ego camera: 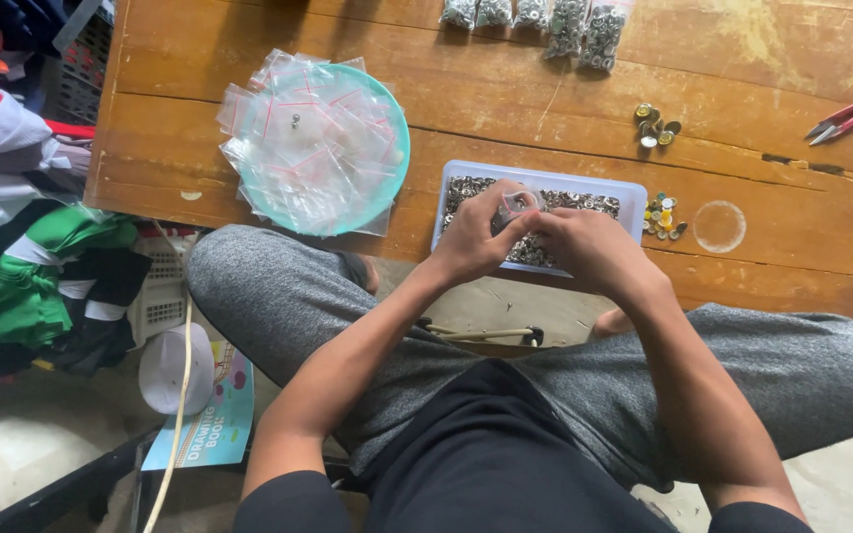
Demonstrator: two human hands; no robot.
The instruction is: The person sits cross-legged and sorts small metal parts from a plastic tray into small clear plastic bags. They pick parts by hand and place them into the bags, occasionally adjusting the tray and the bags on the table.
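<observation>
A small clear bag (519, 204) is held up between both hands, just above the white tray (634, 192) near the front edge of the bench (762, 89). The bag is pinched at its left side by the fingers of the left hand (474, 237). Its right side is gripped by the bent fingers of the right hand (589, 252). The tray is filled with little silver metal pieces (584, 202).

Just to the right of the tray, a small heap of coloured buttons (661, 217) is seen, and beside it a clear round lid (720, 226). A second little heap of brass pieces (656, 125) is placed further back. Red snips (849, 115) are laid near the right edge. Filled bags (545, 22) are lined up along the back edge. Toward the left front corner, a teal plate (395, 148) is piled with empty clear bags (308, 143).
</observation>
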